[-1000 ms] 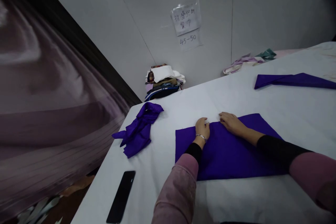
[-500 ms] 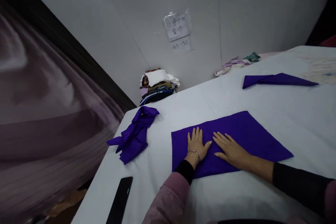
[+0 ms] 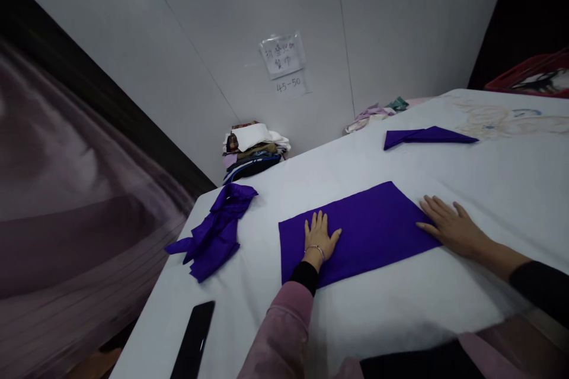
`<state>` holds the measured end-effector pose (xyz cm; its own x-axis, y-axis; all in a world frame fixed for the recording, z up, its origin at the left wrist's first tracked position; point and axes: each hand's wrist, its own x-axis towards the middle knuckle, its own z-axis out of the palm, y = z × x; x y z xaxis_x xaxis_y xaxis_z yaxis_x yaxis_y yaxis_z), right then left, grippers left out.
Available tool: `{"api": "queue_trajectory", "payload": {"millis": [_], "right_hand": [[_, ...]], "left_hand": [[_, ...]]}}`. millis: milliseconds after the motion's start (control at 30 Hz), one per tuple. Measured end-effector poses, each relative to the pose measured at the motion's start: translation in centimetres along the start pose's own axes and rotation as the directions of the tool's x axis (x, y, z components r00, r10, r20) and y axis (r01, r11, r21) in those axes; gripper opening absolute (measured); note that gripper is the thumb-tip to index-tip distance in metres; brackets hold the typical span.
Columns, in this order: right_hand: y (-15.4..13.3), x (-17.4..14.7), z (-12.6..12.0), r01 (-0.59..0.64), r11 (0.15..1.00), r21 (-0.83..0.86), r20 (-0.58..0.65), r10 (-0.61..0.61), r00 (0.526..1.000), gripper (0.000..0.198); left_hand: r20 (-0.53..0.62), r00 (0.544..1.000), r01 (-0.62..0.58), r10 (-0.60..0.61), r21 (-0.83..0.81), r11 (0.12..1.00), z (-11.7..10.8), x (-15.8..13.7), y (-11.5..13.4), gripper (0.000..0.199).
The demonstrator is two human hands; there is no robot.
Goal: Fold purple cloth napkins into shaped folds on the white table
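A purple cloth napkin [image 3: 368, 225] lies flat and folded on the white-covered table, with a slanted edge at its right. My left hand [image 3: 320, 238], wearing a bracelet, rests palm down on the napkin's left part with fingers spread. At the right tip of the cloth, my right hand [image 3: 453, 228] lies flat, its fingers stretched out over the slanted edge and the tablecloth. Neither hand grips anything. The napkin's right corner is partly hidden under the right hand.
A crumpled purple cloth [image 3: 217, 228] lies at the left, with a black phone [image 3: 194, 337] nearer me. A narrow folded purple cloth [image 3: 429, 136] is at the far right. Stacked fabrics [image 3: 253, 151] stand beyond the table's far edge; a red basket [image 3: 524, 74] sits at the back right.
My right hand has slid rightward from the napkin's middle to its right tip. My left hand stays on the left part. The view has shifted to the right.
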<state>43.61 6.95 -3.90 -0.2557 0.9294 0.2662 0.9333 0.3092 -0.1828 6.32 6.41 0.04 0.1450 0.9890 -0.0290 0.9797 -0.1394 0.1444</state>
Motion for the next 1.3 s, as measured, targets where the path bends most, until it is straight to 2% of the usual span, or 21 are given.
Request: {"api": "queue_trajectory", "payload": {"millis": [67,133,233,300,333,367,433,600,667,700,767,800,933,1000,1033,1067,1133,1200,1300], "right_hand": [[-3.8,0.2,-0.5,0.054,0.998,0.011,-0.010,-0.054,0.998,0.074],[-9.0,0.5,-0.7,0.166,0.983,0.078,0.023,-0.168,0.986,0.073],[-16.3,0.9,-0.3,0.322,0.918,0.233,0.096,-0.351,0.932,0.072],[-18.7,1.2,0.2,0.343,0.894,0.288,0.144,-0.395,0.907,0.072],[-18.9,1.3,0.5,0.336,0.896,0.291,0.169,-0.394,0.903,0.072],[-18.4,1.3,0.8,0.323,0.905,0.278,0.191,-0.381,0.905,0.073],[-15.5,1.0,1.3,0.283,0.932,0.226,0.205,-0.330,0.922,0.075],[-2.7,-1.4,1.8,0.072,0.994,0.077,0.078,-0.078,0.994,0.075],[0.4,-2.0,1.3,0.050,0.998,0.045,0.050,-0.052,0.997,0.071],[0.8,-1.9,1.0,0.051,0.998,0.033,0.036,-0.053,0.998,0.070],[-1.1,-0.8,0.1,0.076,0.997,0.025,0.016,-0.077,0.997,0.071],[-3.2,0.2,-0.1,0.080,0.996,0.036,0.004,-0.080,0.997,0.074],[-14.2,5.0,0.6,0.275,0.941,0.198,0.115,-0.301,0.946,0.074],[-17.8,7.1,1.7,0.309,0.914,0.261,0.171,-0.359,0.917,0.075],[-18.6,7.9,2.3,0.318,0.907,0.275,0.188,-0.376,0.908,0.075],[-18.8,8.6,2.8,0.327,0.903,0.278,0.196,-0.387,0.901,0.076],[-17.2,9.6,3.5,0.332,0.910,0.248,0.191,-0.382,0.904,0.077],[-13.8,10.5,3.7,0.297,0.935,0.195,0.183,-0.332,0.925,0.077],[-7.0,11.8,3.1,0.166,0.981,0.105,0.181,-0.182,0.966,0.072]], "left_hand": [[-0.002,1.000,0.000,0.000,0.001,1.000,-0.1,-0.1,0.1,0.073],[-0.005,1.000,0.007,-0.007,0.002,1.000,-0.3,-0.2,0.3,0.071],[-0.003,1.000,0.018,-0.018,0.001,1.000,-0.5,-0.3,0.5,0.068],[-0.005,1.000,0.014,-0.014,-0.003,1.000,-0.7,-0.4,0.5,0.067],[-0.005,1.000,0.010,-0.010,-0.007,1.000,-0.7,-0.4,0.5,0.067],[-0.006,1.000,0.007,-0.007,-0.013,1.000,-0.7,-0.5,0.5,0.068],[-0.009,1.000,0.001,-0.001,-0.025,1.000,-0.6,-0.5,0.4,0.070],[-0.029,1.000,-0.004,0.003,-0.039,0.999,-0.3,-0.5,0.3,0.073],[-0.026,1.000,-0.007,0.006,-0.041,0.999,-0.3,-0.5,0.3,0.072],[-0.023,1.000,-0.007,0.006,-0.040,0.999,-0.3,-0.4,0.4,0.072],[-0.016,1.000,0.000,0.000,-0.030,1.000,-0.4,-0.4,0.4,0.071],[-0.013,1.000,0.006,-0.006,-0.023,1.000,-0.4,-0.4,0.4,0.071],[-0.004,1.000,0.017,-0.017,0.006,1.000,-0.5,-0.2,0.3,0.068],[0.003,1.000,0.012,-0.013,0.017,1.000,-0.4,-0.2,0.2,0.066],[0.007,1.000,0.010,-0.010,0.023,1.000,-0.3,-0.1,0.1,0.066],[0.008,1.000,0.008,-0.008,0.027,1.000,-0.2,-0.1,0.1,0.066],[0.003,1.000,0.009,-0.009,0.032,0.999,-0.1,-0.1,0.0,0.068],[-0.007,1.000,0.015,-0.014,0.031,0.999,0.0,-0.1,0.0,0.070],[-0.011,1.000,0.017,-0.017,0.023,1.000,0.0,-0.1,0.0,0.072]]}}
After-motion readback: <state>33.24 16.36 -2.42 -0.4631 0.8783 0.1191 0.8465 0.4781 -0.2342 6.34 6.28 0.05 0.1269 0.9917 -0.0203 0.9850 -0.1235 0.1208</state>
